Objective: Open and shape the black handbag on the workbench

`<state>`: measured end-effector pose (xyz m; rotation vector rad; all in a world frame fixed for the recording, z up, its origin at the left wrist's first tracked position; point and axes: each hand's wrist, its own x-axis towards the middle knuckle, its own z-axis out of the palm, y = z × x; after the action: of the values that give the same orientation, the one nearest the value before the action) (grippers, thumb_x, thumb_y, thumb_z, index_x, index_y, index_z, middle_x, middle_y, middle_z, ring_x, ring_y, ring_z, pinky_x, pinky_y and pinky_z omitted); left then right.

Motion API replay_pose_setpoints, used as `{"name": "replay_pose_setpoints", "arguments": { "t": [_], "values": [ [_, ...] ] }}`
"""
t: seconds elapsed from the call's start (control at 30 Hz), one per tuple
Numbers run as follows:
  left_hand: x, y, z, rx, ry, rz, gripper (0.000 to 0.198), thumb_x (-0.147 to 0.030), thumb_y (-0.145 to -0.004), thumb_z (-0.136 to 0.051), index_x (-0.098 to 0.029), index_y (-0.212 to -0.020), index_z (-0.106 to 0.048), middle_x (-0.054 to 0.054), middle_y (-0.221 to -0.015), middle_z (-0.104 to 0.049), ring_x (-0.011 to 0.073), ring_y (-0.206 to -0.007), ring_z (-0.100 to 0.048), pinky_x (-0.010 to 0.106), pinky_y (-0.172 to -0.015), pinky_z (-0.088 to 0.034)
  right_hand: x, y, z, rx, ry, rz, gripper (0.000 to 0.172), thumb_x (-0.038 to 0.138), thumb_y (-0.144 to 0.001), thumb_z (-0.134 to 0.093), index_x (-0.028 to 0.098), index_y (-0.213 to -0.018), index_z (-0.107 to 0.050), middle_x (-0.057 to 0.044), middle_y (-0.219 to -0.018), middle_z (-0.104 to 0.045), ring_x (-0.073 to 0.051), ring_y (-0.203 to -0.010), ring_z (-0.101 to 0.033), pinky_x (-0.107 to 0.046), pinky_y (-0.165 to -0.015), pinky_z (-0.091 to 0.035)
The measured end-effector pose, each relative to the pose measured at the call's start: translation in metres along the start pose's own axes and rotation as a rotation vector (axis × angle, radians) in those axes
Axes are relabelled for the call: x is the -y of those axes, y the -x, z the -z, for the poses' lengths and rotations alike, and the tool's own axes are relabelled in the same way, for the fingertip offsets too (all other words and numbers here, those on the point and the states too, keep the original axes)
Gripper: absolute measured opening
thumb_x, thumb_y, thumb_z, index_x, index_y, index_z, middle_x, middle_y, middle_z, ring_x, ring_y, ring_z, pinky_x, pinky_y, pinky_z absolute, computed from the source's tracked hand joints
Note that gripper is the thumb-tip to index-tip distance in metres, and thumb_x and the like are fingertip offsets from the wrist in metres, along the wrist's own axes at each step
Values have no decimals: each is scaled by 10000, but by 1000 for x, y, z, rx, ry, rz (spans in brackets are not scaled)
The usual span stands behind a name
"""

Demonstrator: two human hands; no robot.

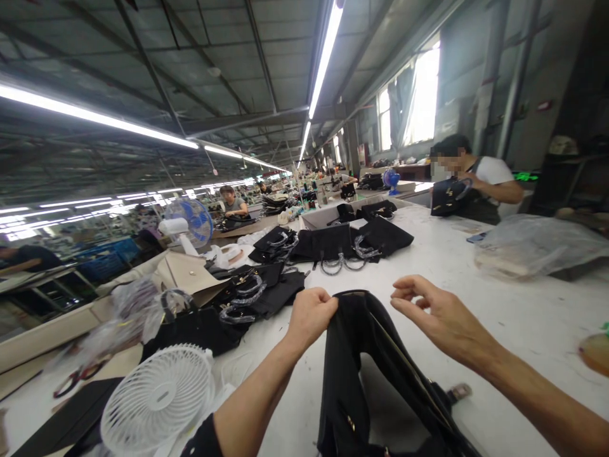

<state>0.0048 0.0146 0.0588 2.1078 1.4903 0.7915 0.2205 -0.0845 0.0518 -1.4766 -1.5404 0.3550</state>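
A black handbag [361, 381] stands open-mouthed on the white table [523, 317] right in front of me. My left hand [311, 314] is clenched on the bag's upper left rim. My right hand [435, 314] hovers just right of the bag's top edge, fingers loosely curled and apart, holding nothing. A small metal fitting shows low on the bag's front.
A white desk fan [157, 400] stands at my lower left. Several black bags with wrapped handles [333, 244] lie across the table's middle. A clear plastic bag [533, 244] lies at right. A co-worker [476, 181] holds a bag at the far right; another person [233, 204] sits beyond a blue fan [193, 222].
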Motion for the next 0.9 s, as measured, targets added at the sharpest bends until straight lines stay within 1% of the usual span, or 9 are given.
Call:
{"name": "replay_pose_setpoints", "arguments": {
  "t": [0.13, 0.23, 0.27, 0.33, 0.43, 0.53, 0.63, 0.77, 0.9],
  "values": [
    [18, 11, 12, -73, -118, 84, 227, -281, -744, -510, -181, -541, -515, 0, -518, -542, 137, -542, -514, 245, -536, -317, -12, 51, 8, 95, -19, -152, 438, 531, -810, -541, 273, -1164, -561, -87, -1177, -627, -238, -883, -645, -325, -692, -543],
    [16, 14, 14, -94, -307, 28, 108, -287, -753, -546, -189, -715, -569, 11, -640, -575, 163, -633, -538, 272, -609, -362, -18, 74, -1, 117, 11, -125, 492, 499, -793, -571, 300, -1239, -516, -84, -1254, -580, -263, -978, -625, -351, -751, -556],
    [12, 14, 14, -111, -357, -36, 138, -292, -733, -591, -191, -826, -582, 25, -747, -597, 180, -710, -554, 287, -657, -390, -20, 77, -5, 116, 16, -116, 490, 482, -794, -571, 297, -1243, -510, -80, -1250, -581, -260, -998, -616, -354, -780, -552],
    [-1, 12, 15, -105, -399, -257, 376, -269, -665, -690, -200, -1011, -559, 62, -1007, -571, 216, -914, -539, 319, -781, -426, -22, 78, -12, 111, 12, -133, 460, 458, -800, -559, 280, -1223, -516, -72, -1213, -601, -247, -1000, -613, -350, -813, -543],
    [-23, 5, 12, 148, -369, -697, 464, -197, -621, -747, -228, -1054, -583, 67, -1173, -476, 235, -1081, -448, 341, -916, -411, -25, 72, -17, 101, -22, -221, 428, 457, -810, -537, 270, -1195, -518, -54, -1174, -623, -228, -984, -618, -331, -818, -534],
    [-36, -5, 2, 358, -348, -937, 371, -197, -662, -730, -232, -1017, -630, 61, -1122, -481, 227, -1038, -443, 353, -914, -404, -29, 67, -14, 94, -75, -269, 407, 481, -812, -536, 270, -1160, -530, -31, -1145, -637, -213, -982, -617, -303, -823, -518],
    [-38, -14, -7, 363, -298, -967, 256, -245, -710, -709, -207, -957, -650, 66, -1060, -493, 221, -999, -447, 361, -899, -393, -34, 65, -9, 85, -84, -264, 366, 479, -824, -528, 254, -1111, -554, -27, -1065, -665, -217, -956, -621, -306, -823, -503],
    [-32, -19, -11, 322, -155, -928, 310, -307, -700, -743, -207, -977, -644, 67, -1088, -500, 221, -1042, -442, 359, -934, -374, -40, 61, -5, 68, -74, -237, 334, 448, -845, -516, 236, -1096, -576, -28, -1015, -677, -227, -941, -618, -325, -827, -487],
    [-28, -22, -15, 346, -160, -885, 301, -349, -674, -769, -221, -927, -668, 65, -1154, -494, 243, -1097, -423, 393, -956, -360, -44, 58, -5, 93, -76, -201, 325, 434, -847, -522, 244, -1101, -591, -5, -998, -678, -212, -918, -616, -311, -822, -479]
  ]
}}
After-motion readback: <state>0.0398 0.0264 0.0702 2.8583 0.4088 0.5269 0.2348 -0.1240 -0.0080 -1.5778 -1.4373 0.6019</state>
